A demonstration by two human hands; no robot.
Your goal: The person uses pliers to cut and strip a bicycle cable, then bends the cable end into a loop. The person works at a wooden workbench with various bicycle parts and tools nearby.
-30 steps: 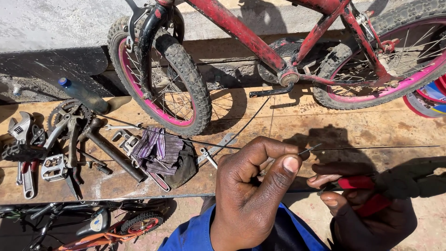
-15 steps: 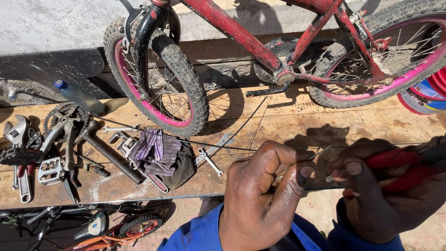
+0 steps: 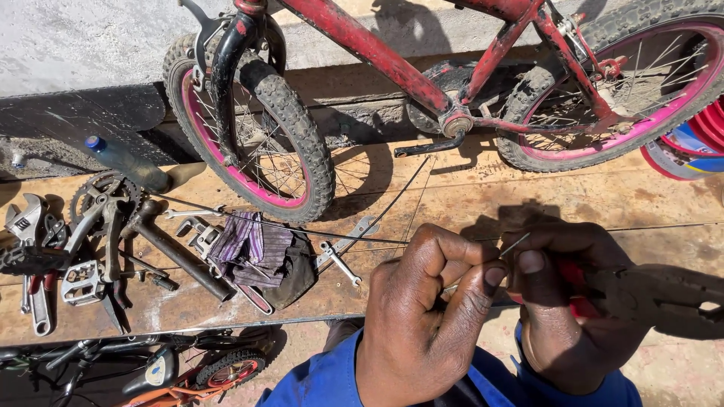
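Seen from above, two bare hands work close together in the lower right of the frame, over a worn wooden platform (image 3: 528, 196) lit by hard sun. The left hand (image 3: 426, 316), lower centre, has its thumb and fingers pinched together on a thin metal wire (image 3: 515, 245); a short bright end of that wire sticks up and to the right between the two hands. The right hand (image 3: 566, 309), just beside it and touching it at the fingertips, is closed around red-handled pliers (image 3: 641, 290), whose dark body reaches toward the right edge of the frame. Whether the pliers bite the wire cannot be told. Blue sleeves (image 3: 324, 380) show at the bottom edge.

Across the top of the frame a small red bicycle (image 3: 392, 60) stands on the platform, with knobbly black tyres on pink rims, front wheel upper centre-left, rear wheel upper right. A thin dark cable (image 3: 392, 202) runs from under the bicycle's crank down toward the hands.

On the left of the platform lie scattered tools: a striped purple cloth (image 3: 253, 245), a small spanner (image 3: 339, 262) just to its right, a toothed chainring with crank (image 3: 102, 200), an adjustable wrench (image 3: 26, 222) at the far left, and a plastic bottle (image 3: 124, 162) with a blue cap. Another small bicycle (image 3: 166, 369) lies at lower left, below the platform.
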